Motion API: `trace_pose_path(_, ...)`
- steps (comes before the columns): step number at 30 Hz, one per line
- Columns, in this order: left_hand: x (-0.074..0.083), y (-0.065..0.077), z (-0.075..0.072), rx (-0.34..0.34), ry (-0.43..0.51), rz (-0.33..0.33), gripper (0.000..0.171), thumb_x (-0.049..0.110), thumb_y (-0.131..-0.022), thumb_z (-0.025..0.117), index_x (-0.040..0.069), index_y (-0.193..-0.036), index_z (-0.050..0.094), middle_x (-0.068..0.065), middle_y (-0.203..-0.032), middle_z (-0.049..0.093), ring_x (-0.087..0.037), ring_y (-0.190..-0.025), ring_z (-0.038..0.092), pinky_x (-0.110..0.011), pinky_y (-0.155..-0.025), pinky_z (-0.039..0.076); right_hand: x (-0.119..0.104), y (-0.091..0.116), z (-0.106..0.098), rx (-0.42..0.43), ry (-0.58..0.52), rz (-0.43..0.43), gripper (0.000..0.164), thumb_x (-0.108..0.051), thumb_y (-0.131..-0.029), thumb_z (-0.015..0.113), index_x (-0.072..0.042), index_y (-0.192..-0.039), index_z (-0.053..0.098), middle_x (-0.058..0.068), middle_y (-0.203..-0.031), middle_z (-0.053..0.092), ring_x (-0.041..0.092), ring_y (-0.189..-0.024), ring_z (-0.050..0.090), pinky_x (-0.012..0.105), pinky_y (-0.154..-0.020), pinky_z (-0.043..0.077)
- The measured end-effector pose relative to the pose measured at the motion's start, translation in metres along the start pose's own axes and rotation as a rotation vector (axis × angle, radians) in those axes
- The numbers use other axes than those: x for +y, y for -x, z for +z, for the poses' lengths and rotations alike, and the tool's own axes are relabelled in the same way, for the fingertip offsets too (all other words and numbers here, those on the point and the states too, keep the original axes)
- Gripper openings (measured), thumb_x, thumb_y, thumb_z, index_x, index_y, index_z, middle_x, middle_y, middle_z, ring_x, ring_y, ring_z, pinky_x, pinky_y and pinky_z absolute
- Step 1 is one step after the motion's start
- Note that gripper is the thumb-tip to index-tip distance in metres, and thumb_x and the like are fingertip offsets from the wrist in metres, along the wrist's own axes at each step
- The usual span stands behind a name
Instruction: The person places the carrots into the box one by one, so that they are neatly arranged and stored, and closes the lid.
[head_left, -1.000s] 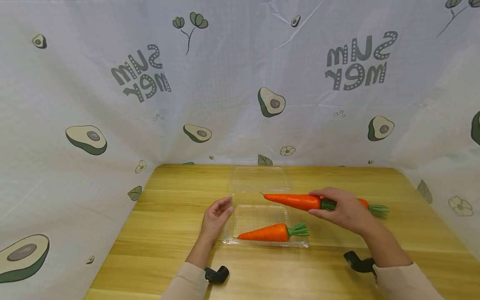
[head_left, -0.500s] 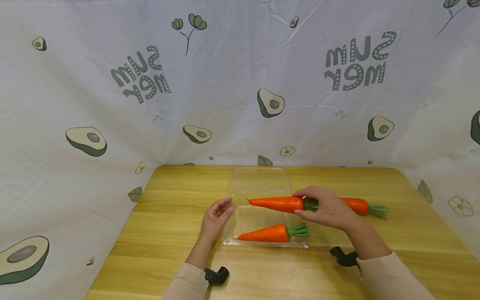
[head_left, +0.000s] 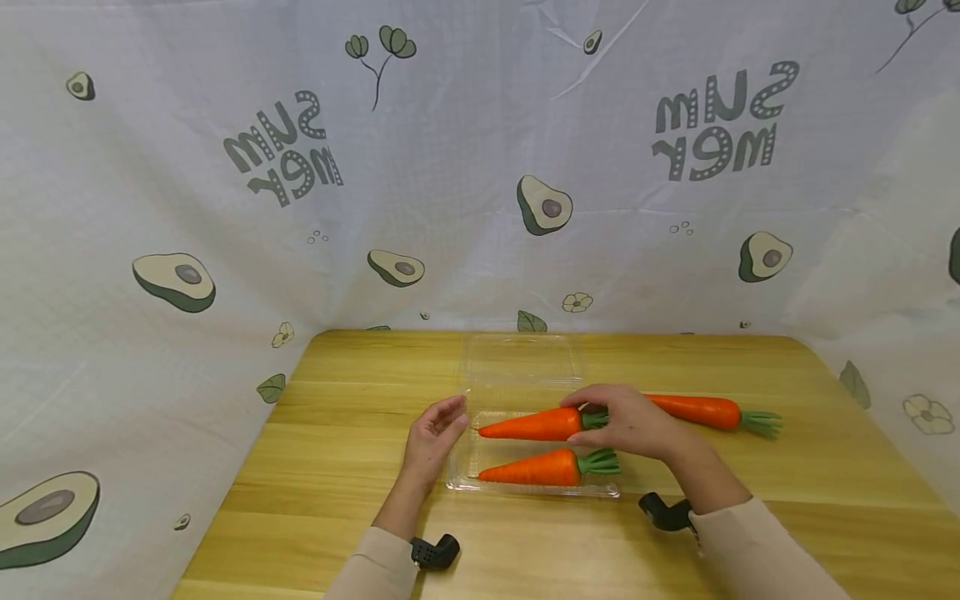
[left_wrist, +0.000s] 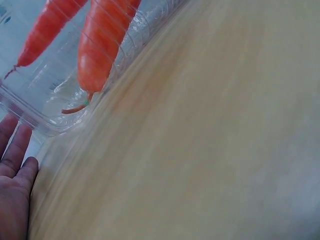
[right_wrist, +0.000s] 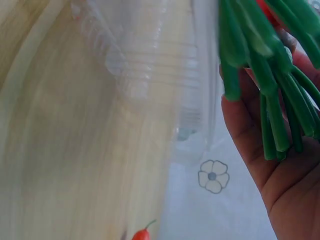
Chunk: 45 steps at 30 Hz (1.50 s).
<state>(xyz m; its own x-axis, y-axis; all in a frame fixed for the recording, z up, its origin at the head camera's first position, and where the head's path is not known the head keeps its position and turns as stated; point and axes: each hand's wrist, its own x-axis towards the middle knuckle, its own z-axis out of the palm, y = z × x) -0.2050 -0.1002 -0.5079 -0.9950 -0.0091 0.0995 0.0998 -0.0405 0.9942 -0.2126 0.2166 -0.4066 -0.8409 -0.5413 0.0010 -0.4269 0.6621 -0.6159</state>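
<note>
My right hand (head_left: 628, 423) pinches an orange carrot (head_left: 532, 426) at its crown, beside the green stalks (right_wrist: 260, 70). This carrot lies level over the clear plastic clamshell box (head_left: 536, 490), tip pointing left. In front of it, a second carrot (head_left: 534, 468) rests inside the box, parallel, its green top at the right end. My left hand (head_left: 433, 442) is at the box's left side with fingers relaxed. In the left wrist view its fingertips (left_wrist: 22, 132) are right at the box's rim, near both carrot tips.
Behind the base, the box's clear lid (head_left: 521, 357) lies folded back on the wooden table (head_left: 360, 375). A third carrot (head_left: 701, 409) lies to the right, its tip hidden behind my right hand. A printed white cloth (head_left: 480, 150) hangs around the table.
My right hand has moved left and lower with its carrot, from right of the box to over it, behind the front carrot. The left hand has stayed in place.
</note>
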Motion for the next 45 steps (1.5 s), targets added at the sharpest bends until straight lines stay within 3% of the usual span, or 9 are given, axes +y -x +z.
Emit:
trace_pose_path(7, 0.0, 0.0, 0.001, 0.002, 0.011, 0.002, 0.04, 0.005, -0.095, 0.069, -0.004, -0.134, 0.061, -0.024, -0.141, 0.061, -0.039, -0.132, 0.058, -0.013, -0.096, 0.051, 0.001, -0.007, 0.007, -0.042, -0.024, 0.018, 0.049, -0.036, -0.086, 0.082, -0.016, -0.128, 0.07, 0.003, -0.123, 0.07, 0.018, -0.104, 0.066, 0.034, -0.087, 0.058)
trace_pose_path(16, 0.0, 0.0, 0.001, 0.004, 0.011, 0.014, 0.039, 0.004, -0.095, 0.068, -0.003, -0.133, 0.062, -0.024, -0.14, 0.062, -0.039, -0.131, 0.059, -0.013, -0.095, 0.052, 0.0, -0.014, 0.008, -0.091, 0.035, -0.013, 0.044, -0.034, -0.088, 0.081, -0.02, -0.129, 0.071, 0.002, -0.127, 0.07, 0.023, -0.112, 0.064, 0.047, -0.096, 0.056)
trace_pose_path(27, -0.001, -0.002, 0.001, 0.006, 0.018, 0.013, 0.038, 0.002, -0.096, 0.067, -0.004, -0.133, 0.062, -0.024, -0.14, 0.062, -0.038, -0.132, 0.059, -0.013, -0.095, 0.052, 0.002, -0.018, 0.01, -0.183, -0.059, 0.054, 0.041, -0.035, -0.092, 0.076, -0.02, -0.13, 0.07, 0.007, -0.136, 0.066, 0.031, -0.122, 0.061, 0.056, -0.103, 0.052)
trace_pose_path(38, -0.001, -0.002, 0.002, 0.0, -0.002, 0.023, 0.038, 0.003, -0.097, 0.065, -0.006, -0.134, 0.06, -0.026, -0.141, 0.061, -0.039, -0.134, 0.057, -0.014, -0.098, 0.051, 0.002, -0.018, 0.01, -0.128, -0.08, 0.071, 0.046, -0.038, -0.094, 0.073, -0.01, -0.13, 0.069, 0.005, -0.127, 0.071, 0.028, -0.117, 0.065, 0.053, -0.1, 0.055)
trace_pose_path(45, 0.002, -0.001, 0.002, 0.008, 0.014, 0.008, 0.038, 0.003, -0.096, 0.067, -0.004, -0.133, 0.061, -0.024, -0.141, 0.061, -0.039, -0.134, 0.057, -0.012, -0.096, 0.051, 0.004, -0.008, 0.003, -0.023, -0.058, 0.04, 0.046, -0.04, -0.097, 0.069, -0.009, -0.131, 0.068, 0.01, -0.132, 0.069, 0.036, -0.122, 0.063, 0.06, -0.103, 0.051)
